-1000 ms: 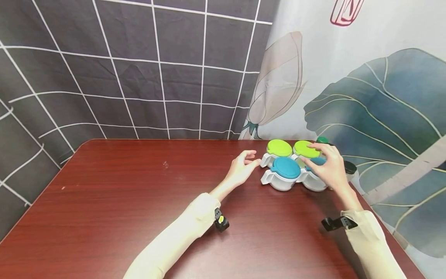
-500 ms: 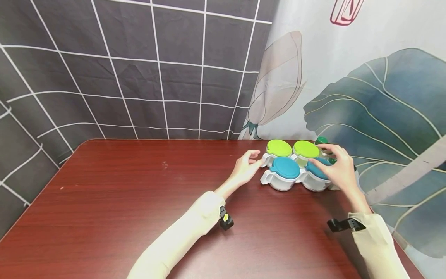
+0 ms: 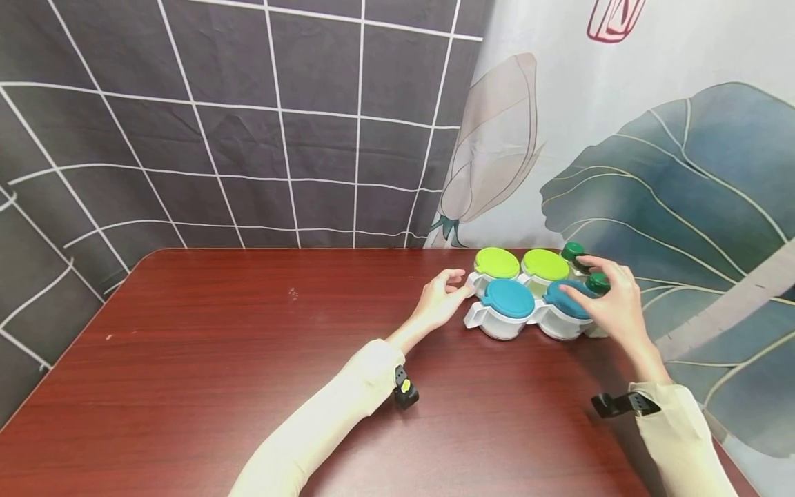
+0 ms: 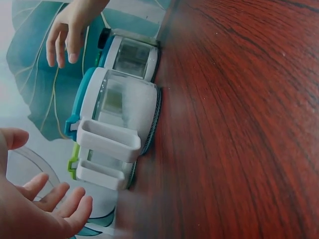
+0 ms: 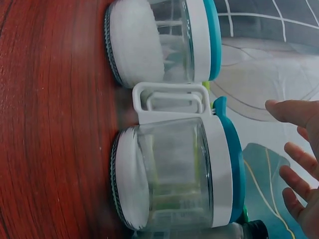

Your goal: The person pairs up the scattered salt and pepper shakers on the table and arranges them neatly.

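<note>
Four-square at the table's far right stand glass seasoning jars with white collars and handles: a left green-lidded jar, a right green-lidded jar, a left blue-lidded jar and a right blue-lidded jar. White contents show in both blue-lidded jars in the right wrist view. My left hand is beside the left handles, fingers relaxed and holding nothing. Over the right blue lid hovers my right hand, thumb and fingers spread; the right wrist view shows it apart from the lid.
Right of the jars stand bottles, one with a green cap and another with a green cap. A black cap shows in the right wrist view. The brown table ends near a grey checked curtain and a leaf-patterned curtain.
My right hand has drawn to the right, uncovering more of the right blue lid and a green-capped bottle. My left hand has edged right, closer to the handles. The jars have stayed put.
</note>
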Motion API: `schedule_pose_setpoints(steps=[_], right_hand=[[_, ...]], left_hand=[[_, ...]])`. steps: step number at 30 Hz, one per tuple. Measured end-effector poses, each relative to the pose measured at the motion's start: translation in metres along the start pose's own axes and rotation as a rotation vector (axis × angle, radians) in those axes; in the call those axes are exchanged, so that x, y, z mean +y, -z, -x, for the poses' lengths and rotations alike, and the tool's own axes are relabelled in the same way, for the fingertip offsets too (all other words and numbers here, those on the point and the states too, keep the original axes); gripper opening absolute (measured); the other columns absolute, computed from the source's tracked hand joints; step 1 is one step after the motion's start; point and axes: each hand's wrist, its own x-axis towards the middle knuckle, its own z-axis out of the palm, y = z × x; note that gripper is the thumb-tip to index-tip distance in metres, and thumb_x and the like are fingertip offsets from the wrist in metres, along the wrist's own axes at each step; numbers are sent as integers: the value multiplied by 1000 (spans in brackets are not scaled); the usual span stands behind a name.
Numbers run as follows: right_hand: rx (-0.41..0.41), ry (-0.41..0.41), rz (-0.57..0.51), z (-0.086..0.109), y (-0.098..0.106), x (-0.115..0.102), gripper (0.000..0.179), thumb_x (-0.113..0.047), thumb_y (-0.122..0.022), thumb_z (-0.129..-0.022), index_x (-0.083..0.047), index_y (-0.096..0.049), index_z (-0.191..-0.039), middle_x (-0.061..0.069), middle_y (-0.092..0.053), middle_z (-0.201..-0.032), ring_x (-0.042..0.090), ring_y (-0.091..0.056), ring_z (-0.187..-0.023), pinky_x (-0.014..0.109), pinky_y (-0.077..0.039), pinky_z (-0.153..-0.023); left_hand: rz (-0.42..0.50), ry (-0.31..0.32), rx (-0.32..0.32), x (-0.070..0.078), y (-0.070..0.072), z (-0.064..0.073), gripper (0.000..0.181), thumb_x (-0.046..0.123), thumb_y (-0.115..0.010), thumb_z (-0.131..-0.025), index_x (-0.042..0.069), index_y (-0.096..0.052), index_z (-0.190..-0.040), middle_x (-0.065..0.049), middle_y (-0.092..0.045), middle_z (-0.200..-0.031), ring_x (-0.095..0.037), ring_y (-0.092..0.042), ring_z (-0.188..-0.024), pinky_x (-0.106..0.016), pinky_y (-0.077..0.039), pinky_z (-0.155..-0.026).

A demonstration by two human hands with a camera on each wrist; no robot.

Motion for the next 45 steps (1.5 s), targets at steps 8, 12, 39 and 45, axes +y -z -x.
schedule_pose_setpoints(steps=[8,12,39,45], right_hand=[[-11,-46,9,2,6,2,60,-7,-83,-69,-3,-60,-124,24,-62,-110,32,-46,-99,43,-32,-77],[-1,-49,16,3,8,5,60,-7,-84,-69,-3,-60,-123,23,-63,-112,23,-44,-97,37,-31,-77],[21,-212,18,12,19,28,60,-10,-82,-72,-2,-58,-127,27,-58,-120,34,-43,-108,54,-29,-95],[7,-242,46,13,24,30,60,-15,-80,-75,-4,-56,-129,27,-58,-123,39,-46,-112,54,-29,-98]], left_hand=[[1,17,-24,-4,-3,2,44,28,-61,-92,9,-56,-130,-10,-61,-130,-26,-63,-111,-30,-51,-93],[-6,29,-29,-5,-4,3,44,30,-61,-91,11,-56,-131,-9,-62,-130,-23,-64,-109,-28,-52,-90],[36,3,-42,-8,-21,7,46,24,-69,-87,7,-57,-128,-9,-61,-131,-29,-62,-113,-28,-51,-92],[44,-2,-60,-8,-21,8,48,26,-69,-87,9,-57,-130,-8,-60,-133,-29,-61,-117,-30,-51,-94]])
